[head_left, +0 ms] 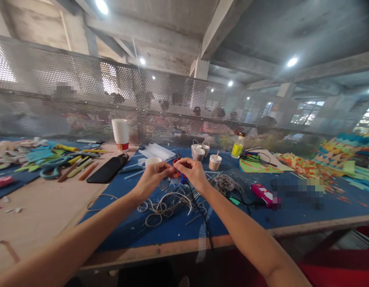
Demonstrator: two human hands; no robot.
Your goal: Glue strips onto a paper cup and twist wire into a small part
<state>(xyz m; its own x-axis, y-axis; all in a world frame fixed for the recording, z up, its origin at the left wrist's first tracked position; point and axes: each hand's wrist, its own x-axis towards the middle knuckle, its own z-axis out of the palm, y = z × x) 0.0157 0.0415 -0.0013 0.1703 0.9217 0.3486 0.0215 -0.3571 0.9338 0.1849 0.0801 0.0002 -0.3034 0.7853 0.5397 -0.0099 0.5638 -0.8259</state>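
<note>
Left hand (159, 175), right hand (191, 170) pinched closed above cord (177, 195), likely steadying fine work; can't tell what's gripped.

Here's the small red-and-blue piece (183, 179), right where the two hands meet: left hand (154, 174) on one side, right hand (191, 169) on the other, fingertips pinched close together. Red shows up at the fingertips, blue just below, and the rest is too covered to make out. A black lead (208, 230) appears just below the blue, slanting down across the blue mat and over the table's near edge. Under the hands lie loose loops of pale cord (169, 204), tangled and slack, overlapping thin rods (191, 192).
</note>
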